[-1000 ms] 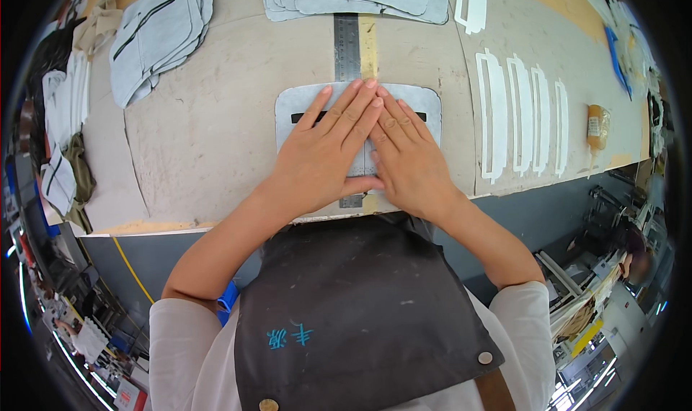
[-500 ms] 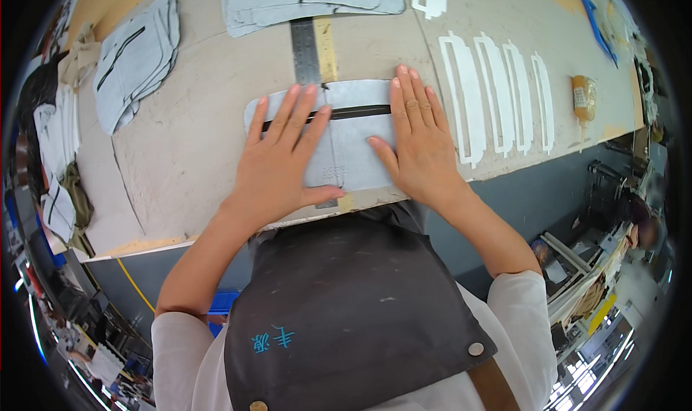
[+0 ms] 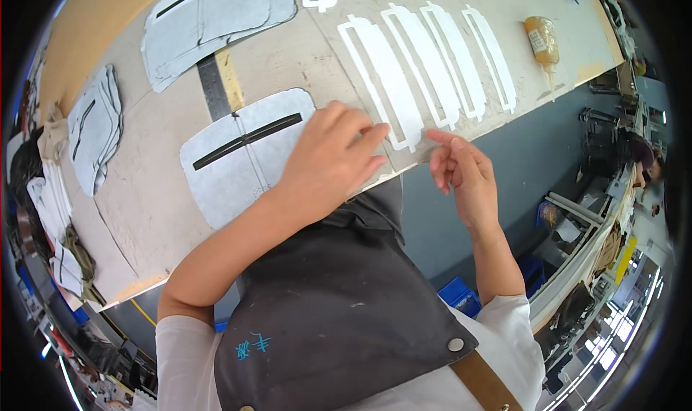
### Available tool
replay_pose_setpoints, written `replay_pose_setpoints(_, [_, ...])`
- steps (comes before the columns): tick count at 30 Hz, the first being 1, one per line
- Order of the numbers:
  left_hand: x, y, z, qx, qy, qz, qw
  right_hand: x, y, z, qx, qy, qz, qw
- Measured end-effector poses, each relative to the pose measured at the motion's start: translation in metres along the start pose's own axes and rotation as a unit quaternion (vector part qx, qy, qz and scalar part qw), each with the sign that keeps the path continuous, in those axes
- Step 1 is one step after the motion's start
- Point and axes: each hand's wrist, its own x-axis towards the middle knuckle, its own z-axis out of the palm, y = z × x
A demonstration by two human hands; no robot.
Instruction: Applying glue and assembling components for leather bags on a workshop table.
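A grey-blue fabric panel (image 3: pixel 252 169) with a dark slot across it lies flat at the table's front edge. My left hand (image 3: pixel 333 155) reaches over its right side, fingers bent and apart, with the fingertips at the lower left of the nearest white slotted strip (image 3: pixel 398 94). Whether they touch the strip is hard to tell. My right hand (image 3: pixel 465 177) hovers just off the table edge by the strip's lower end. Its index finger points toward the strip, the other fingers loosely curled, and nothing shows in it.
Several more white strips (image 3: pixel 465 79) lie in a row to the right, then a bottle of amber liquid (image 3: pixel 542 40). Stacked grey panels (image 3: pixel 216 29) lie at the back, above a dark ruler-like strip (image 3: pixel 213 87). Another stack (image 3: pixel 94 141) lies at left.
Both hands have lifted off the grey panel and moved right to the nearest white strip. The view has turned, shifting the table things left.
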Motion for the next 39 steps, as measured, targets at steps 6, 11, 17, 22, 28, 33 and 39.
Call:
replay_pose_setpoints(6, [0.021, 0.004, 0.039, -0.045, -0.009, 0.033, 0.998, -0.003, -0.001, -0.005, 0.090, -0.056, 0.105, 0.989])
replay_pose_setpoints(11, [0.025, 0.009, 0.043, 0.008, -0.015, 0.037, 0.999, 0.006, -0.004, -0.008, 0.200, -0.060, 0.157, 0.965])
replay_pose_setpoints(17, [0.032, 0.011, 0.056, 0.086, 0.004, -0.006, 0.996, 0.012, 0.006, -0.013, 0.296, -0.142, 0.150, 0.933])
replay_pose_setpoints(22, [0.028, 0.007, 0.027, -0.076, 0.179, -0.094, 0.976, 0.010, -0.004, -0.002, 0.070, -0.030, -0.024, 0.997])
replay_pose_setpoints(28, [-0.010, 0.005, -0.046, -0.222, 0.262, -0.183, 0.921, 0.055, -0.018, 0.015, -0.182, 0.048, -0.345, 0.920])
replay_pose_setpoints(33, [-0.044, 0.010, -0.078, -0.286, 0.281, -0.204, 0.893, 0.079, -0.038, 0.051, -0.119, -0.040, -0.312, 0.942])
replay_pose_setpoints(39, [-0.072, 0.004, -0.093, -0.330, 0.328, -0.260, 0.846, 0.076, -0.044, 0.080, -0.042, -0.199, -0.092, 0.975])
